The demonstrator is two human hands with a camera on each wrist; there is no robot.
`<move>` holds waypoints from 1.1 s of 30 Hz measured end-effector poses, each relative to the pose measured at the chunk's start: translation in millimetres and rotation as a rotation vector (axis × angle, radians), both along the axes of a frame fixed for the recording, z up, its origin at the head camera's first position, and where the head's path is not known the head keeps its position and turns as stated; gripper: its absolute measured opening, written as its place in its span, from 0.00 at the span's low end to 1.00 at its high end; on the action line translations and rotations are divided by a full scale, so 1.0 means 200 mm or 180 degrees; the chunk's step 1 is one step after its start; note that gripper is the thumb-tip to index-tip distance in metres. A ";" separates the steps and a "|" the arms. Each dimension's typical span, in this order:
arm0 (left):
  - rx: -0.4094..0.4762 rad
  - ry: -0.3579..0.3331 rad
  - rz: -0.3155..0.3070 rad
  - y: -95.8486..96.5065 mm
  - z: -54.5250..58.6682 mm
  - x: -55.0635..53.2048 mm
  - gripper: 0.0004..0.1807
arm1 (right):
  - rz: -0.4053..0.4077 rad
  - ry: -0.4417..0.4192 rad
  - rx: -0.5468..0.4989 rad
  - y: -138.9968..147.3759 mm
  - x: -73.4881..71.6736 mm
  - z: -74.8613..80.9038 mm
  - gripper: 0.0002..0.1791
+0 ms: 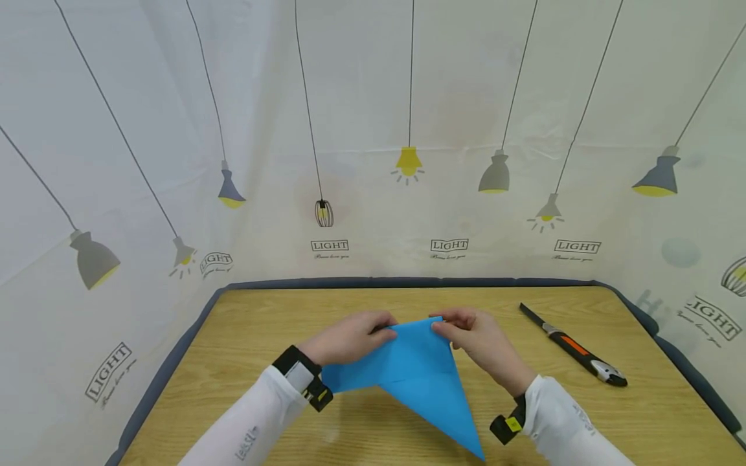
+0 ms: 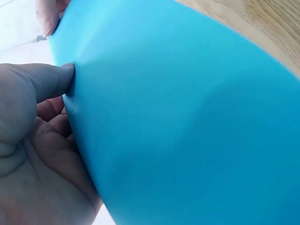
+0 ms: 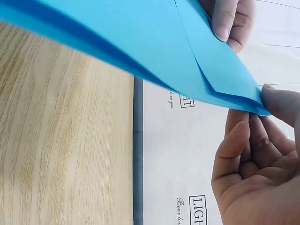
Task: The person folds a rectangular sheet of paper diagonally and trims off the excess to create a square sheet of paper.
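Note:
A sheet of blue paper (image 1: 416, 362), folded into layers, is held up above the wooden table, one long pointed corner hanging toward the front. My left hand (image 1: 355, 336) pinches its upper edge between thumb and fingers; the left wrist view shows the left thumb (image 2: 56, 79) pressed on the paper. At the upper right corner my right hand (image 1: 474, 333) grips the paper between thumb and fingers. Seen from the right wrist, layered folds of the blue paper (image 3: 187, 56) gape a little near the right hand (image 3: 262, 159).
On the right of the wooden table (image 1: 262, 317) lies a folding saw-like tool (image 1: 574, 346) with a black and orange handle and a dark blade. Dark padded edging (image 1: 373, 283) runs along the table's back. Behind stands a white curtain (image 1: 361, 97) printed with lamps.

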State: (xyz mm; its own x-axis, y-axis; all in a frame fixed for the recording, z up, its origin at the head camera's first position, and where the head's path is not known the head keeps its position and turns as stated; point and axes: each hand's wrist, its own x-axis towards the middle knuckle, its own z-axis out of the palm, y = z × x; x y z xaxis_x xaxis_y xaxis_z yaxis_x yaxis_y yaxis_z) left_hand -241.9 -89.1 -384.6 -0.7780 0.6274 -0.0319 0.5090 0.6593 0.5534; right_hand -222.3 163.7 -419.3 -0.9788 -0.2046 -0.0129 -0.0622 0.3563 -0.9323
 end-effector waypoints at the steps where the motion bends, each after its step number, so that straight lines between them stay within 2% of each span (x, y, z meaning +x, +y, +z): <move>1: -0.0003 0.0006 0.0011 0.00 0.00 0.00 0.10 | -0.0010 -0.0022 0.0005 0.00 0.00 0.00 0.25; 7: -0.0046 0.0071 0.0057 0.01 0.01 0.01 0.10 | -0.0028 -0.0144 -0.0058 -0.01 0.01 0.03 0.25; 14: -0.0143 0.0149 0.0073 0.02 0.02 0.02 0.10 | -0.0018 -0.0058 -0.0141 0.00 0.01 0.03 0.22; 16: -0.0151 0.0166 0.0046 0.03 0.03 0.02 0.09 | 0.0014 0.0031 -0.0211 0.00 0.00 0.00 0.21; 17: -0.0152 0.0170 0.0032 0.03 0.03 0.02 0.08 | 0.0116 0.0175 -0.0343 0.03 -0.06 -0.10 0.20; 18: -0.0148 0.0167 0.0021 0.03 0.03 0.02 0.08 | 0.0186 0.0288 -0.0403 0.05 -0.08 -0.14 0.18; 22: -0.0155 0.0117 0.0025 0.03 0.04 0.03 0.07 | 0.0333 0.0559 -0.0534 0.07 -0.11 -0.22 0.16; 23: -0.0164 0.0104 0.0029 0.04 0.04 0.03 0.07 | 0.0323 0.0556 -0.0535 0.06 -0.11 -0.22 0.16; 24: -0.0174 0.0090 0.0036 0.04 0.04 0.03 0.07 | 0.0199 0.0462 -0.0411 0.03 -0.06 -0.13 0.17; 25: -0.0189 0.0080 0.0043 0.04 0.04 0.03 0.07 | 0.0142 0.0390 -0.0356 0.01 -0.04 -0.10 0.18; 29: -0.0217 0.0070 0.0064 0.04 0.05 0.04 0.07 | 0.0063 0.0064 -0.0140 -0.04 0.03 0.02 0.21; 33: -0.0209 0.0130 0.0036 0.06 0.06 0.05 0.07 | 0.0145 -0.0034 -0.0122 -0.07 0.07 0.12 0.18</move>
State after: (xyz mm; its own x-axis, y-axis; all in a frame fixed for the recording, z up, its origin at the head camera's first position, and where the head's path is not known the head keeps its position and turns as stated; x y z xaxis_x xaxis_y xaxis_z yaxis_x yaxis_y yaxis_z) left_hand -232.3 -78.0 -373.2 -0.7865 0.6162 -0.0408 0.5226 0.6993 0.4877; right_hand -207.5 148.8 -395.9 -0.9682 -0.2496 -0.0146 -0.0675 0.3172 -0.9459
